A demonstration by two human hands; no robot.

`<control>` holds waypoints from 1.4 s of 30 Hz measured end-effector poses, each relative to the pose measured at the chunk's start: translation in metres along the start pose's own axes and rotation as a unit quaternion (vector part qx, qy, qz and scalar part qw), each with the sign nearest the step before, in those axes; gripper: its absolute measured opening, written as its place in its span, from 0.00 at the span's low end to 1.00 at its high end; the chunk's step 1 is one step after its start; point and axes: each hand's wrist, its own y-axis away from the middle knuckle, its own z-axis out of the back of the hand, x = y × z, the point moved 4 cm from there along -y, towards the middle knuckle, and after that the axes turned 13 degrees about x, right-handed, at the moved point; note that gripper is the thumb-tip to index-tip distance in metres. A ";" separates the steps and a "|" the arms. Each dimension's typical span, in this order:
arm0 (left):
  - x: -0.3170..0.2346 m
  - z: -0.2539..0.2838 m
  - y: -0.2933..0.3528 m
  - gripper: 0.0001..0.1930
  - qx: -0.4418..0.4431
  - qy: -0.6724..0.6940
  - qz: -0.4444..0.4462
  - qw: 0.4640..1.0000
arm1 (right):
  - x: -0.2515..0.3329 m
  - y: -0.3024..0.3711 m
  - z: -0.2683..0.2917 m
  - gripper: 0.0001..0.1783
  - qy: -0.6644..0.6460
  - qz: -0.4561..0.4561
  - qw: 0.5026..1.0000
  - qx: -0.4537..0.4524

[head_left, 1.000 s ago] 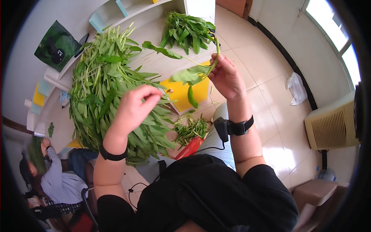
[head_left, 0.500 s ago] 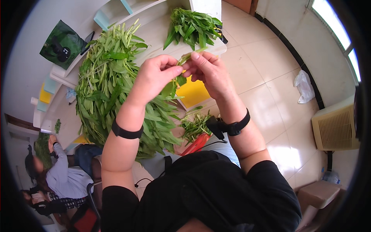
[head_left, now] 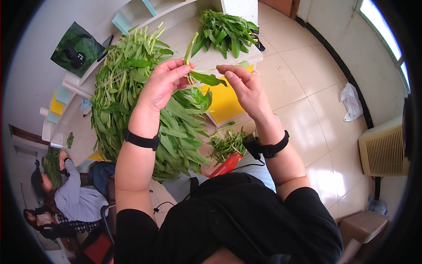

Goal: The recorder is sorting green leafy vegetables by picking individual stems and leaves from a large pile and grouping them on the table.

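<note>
My left hand (head_left: 163, 82) pinches a stalk of water spinach (head_left: 190, 49) between thumb and fingers. Its thick cut end points up and leaves hang below the grip. To its right, my right hand (head_left: 246, 88) has thumb and forefinger drawn together on a thin leaf stalk (head_left: 205, 70) that stretches across from the left hand. A bit of pale green leaf shows behind the right fingers. Beneath my left forearm lies a large heap of water spinach (head_left: 125, 99) on the white desk. A smaller pile of leafy tops (head_left: 225, 33) rests at the desk's far end.
Trimmed stems (head_left: 228, 143) fill a red bag (head_left: 226, 165) by my lap. A yellow panel (head_left: 222, 108) is under the desk edge. A green pouch (head_left: 75, 49) stands on the left shelf. At the lower left, another person (head_left: 81, 189) sits handling greens. A white plastic bag (head_left: 350, 102) lies on the floor.
My hands have moved apart, left hand leftward. The water spinach stalk now stands upright in the left hand, and a thin leaf stalk spans the gap to the right fingers.
</note>
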 end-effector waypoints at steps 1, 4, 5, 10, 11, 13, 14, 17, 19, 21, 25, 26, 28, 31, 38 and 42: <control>-0.001 -0.003 0.000 0.12 0.000 0.001 -0.001 1.000 | 0.008 -0.001 0.000 0.17 0.100 0.038 0.994 -0.024; -0.003 -0.011 -0.001 0.09 -0.007 0.024 -0.015 1.000 | 0.013 -0.006 -0.005 0.19 0.259 0.110 0.959 -0.034; -0.003 -0.011 -0.001 0.09 -0.010 0.031 -0.017 0.999 | 0.015 -0.008 -0.009 0.21 0.316 0.142 0.938 -0.022; -0.001 -0.007 0.001 0.08 -0.033 0.066 -0.039 0.997 | 0.023 -0.012 -0.036 0.28 0.333 0.066 0.937 0.087; 0.000 -0.007 0.001 0.07 -0.038 0.075 -0.044 0.996 | 0.020 -0.014 -0.038 0.28 0.309 0.058 0.945 0.091; 0.002 -0.006 0.002 0.08 -0.038 0.090 -0.056 0.994 | 0.018 -0.018 -0.041 0.24 0.312 0.084 0.944 0.064; 0.002 -0.005 0.004 0.08 -0.037 0.092 -0.061 0.993 | 0.014 -0.021 -0.038 0.24 0.316 0.085 0.942 0.066; 0.003 0.000 0.014 0.14 -0.032 0.078 -0.053 0.995 | -0.015 -0.040 -0.029 0.15 0.178 0.002 0.979 0.098; 0.001 0.004 0.028 0.14 -0.044 0.068 -0.058 0.995 | -0.024 -0.055 -0.010 0.13 0.131 -0.061 0.985 0.096; -0.004 0.002 0.040 0.12 -0.059 0.050 -0.060 0.995 | -0.044 -0.080 0.022 0.14 0.139 -0.061 0.987 0.052; -0.001 0.007 0.060 0.10 -0.005 0.017 -0.091 0.996 | -0.084 -0.149 0.094 0.17 0.214 -0.083 0.972 -0.046; -0.002 0.008 0.064 0.08 -0.005 0.000 -0.097 0.995 | -0.093 -0.170 0.110 0.18 0.258 -0.079 0.961 -0.064; -0.003 0.012 0.067 0.07 -0.008 -0.019 -0.098 0.995 | -0.107 -0.207 0.137 0.23 0.316 -0.099 0.940 -0.081; -0.006 0.028 0.078 0.05 -0.038 -0.025 -0.076 0.996 | -0.087 -0.246 0.125 0.22 0.409 -0.107 0.902 -0.089; -0.009 0.065 0.088 0.05 -0.081 -0.069 0.001 0.994 | -0.119 -0.345 0.146 0.22 0.477 -0.193 0.849 -0.120; -0.020 0.074 0.087 0.06 -0.093 -0.074 -0.023 0.993 | -0.131 -0.378 0.148 0.23 0.523 -0.180 0.821 -0.138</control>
